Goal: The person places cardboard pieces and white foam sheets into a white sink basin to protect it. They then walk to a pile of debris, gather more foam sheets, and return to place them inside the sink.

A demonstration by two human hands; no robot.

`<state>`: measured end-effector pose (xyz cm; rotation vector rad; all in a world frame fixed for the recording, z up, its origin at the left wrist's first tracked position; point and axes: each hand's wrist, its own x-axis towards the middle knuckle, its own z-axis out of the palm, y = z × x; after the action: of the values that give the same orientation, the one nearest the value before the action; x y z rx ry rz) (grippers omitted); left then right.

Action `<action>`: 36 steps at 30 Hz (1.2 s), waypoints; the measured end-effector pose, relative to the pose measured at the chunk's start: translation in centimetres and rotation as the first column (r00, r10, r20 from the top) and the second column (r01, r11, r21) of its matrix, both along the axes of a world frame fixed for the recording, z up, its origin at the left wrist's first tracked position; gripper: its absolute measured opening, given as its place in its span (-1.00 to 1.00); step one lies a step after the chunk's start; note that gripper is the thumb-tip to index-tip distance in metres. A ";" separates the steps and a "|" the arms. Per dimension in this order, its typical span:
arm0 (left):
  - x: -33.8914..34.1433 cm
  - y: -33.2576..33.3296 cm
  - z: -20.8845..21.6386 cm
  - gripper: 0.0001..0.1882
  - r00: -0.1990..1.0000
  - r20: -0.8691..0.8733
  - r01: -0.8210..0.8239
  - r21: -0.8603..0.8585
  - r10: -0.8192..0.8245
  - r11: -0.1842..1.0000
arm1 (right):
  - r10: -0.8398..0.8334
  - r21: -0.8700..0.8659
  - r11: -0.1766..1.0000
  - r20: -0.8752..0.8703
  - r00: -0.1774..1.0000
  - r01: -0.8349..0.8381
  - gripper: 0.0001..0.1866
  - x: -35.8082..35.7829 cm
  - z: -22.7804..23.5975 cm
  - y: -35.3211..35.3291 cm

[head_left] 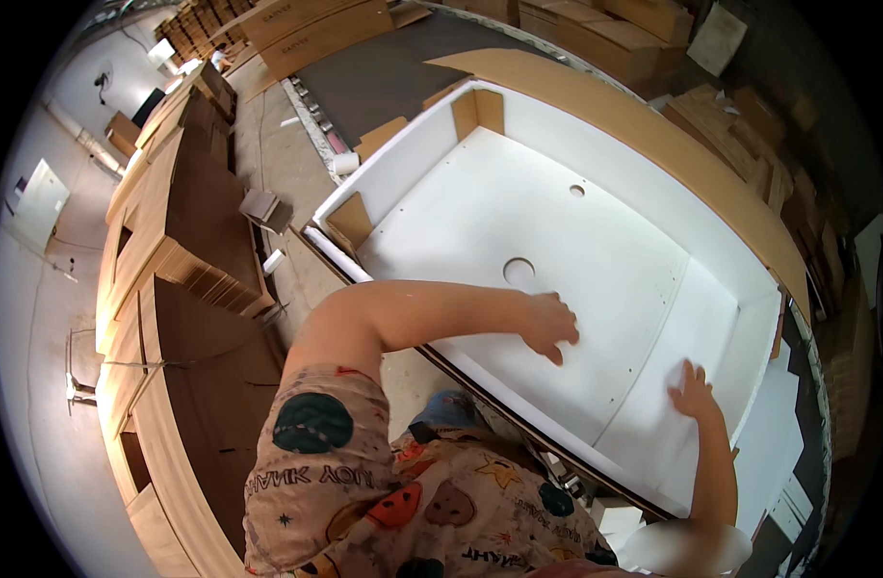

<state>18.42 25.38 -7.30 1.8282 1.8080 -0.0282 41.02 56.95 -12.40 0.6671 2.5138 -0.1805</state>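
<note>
In front of me lies a large shallow cardboard box lined with white foam strips (605,130) along its walls. A white panel with round holes (461,226) covers most of its floor, and a plain white sheet (653,414) lies at the right end. My left hand (549,328) is over the panel near the larger hole, fingers apart and holding nothing. Over the plain sheet, my right hand (692,390) has its fingers spread, with nothing in them. Whether either hand presses on the surface, I cannot tell. Brown cardboard corner pieces (478,113) stand in the left corners.
Long stacks of cardboard (196,217) line the left side. A dark work surface (364,72) extends beyond the box, with a white roll (345,163) by the box's left end. Flat cartons (321,39) stand at the back. White sheets (764,433) lie at right.
</note>
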 end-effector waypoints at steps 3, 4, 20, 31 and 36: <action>-6.7 -6.0 5.8 -0.50 0.926 0.166 -0.349 0.030 0.340 0.936 | 0.009 -0.225 0.974 -0.011 1.000 -0.012 -0.36 4.0 3.6 -1.4; -9.1 -8.7 7.5 -0.48 0.899 0.116 -0.436 0.141 0.423 0.889 | -0.089 -0.268 0.960 -0.026 0.996 0.078 -0.42 4.6 6.0 -3.4; -41.6 -44.0 -10.8 -0.60 -0.203 0.474 -0.959 0.082 0.857 -0.273 | -0.525 -0.317 0.731 -0.827 0.201 0.603 -0.53 4.2 8.4 -25.0; -43.3 -39.1 -12.8 -0.49 -0.046 0.606 -0.761 0.493 0.794 -0.421 | -0.519 -0.200 0.640 -0.824 0.226 0.742 -0.57 2.9 7.6 -25.6; -42.6 -34.8 -10.2 -0.47 0.473 0.240 -0.623 0.772 0.848 0.129 | -0.487 -0.125 0.642 -0.829 0.275 0.757 -0.60 2.7 7.7 -25.8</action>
<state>-24.13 -9.38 -17.50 1.0277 3.1083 1.1914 43.73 31.17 -4.66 2.2020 2.9353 -0.5025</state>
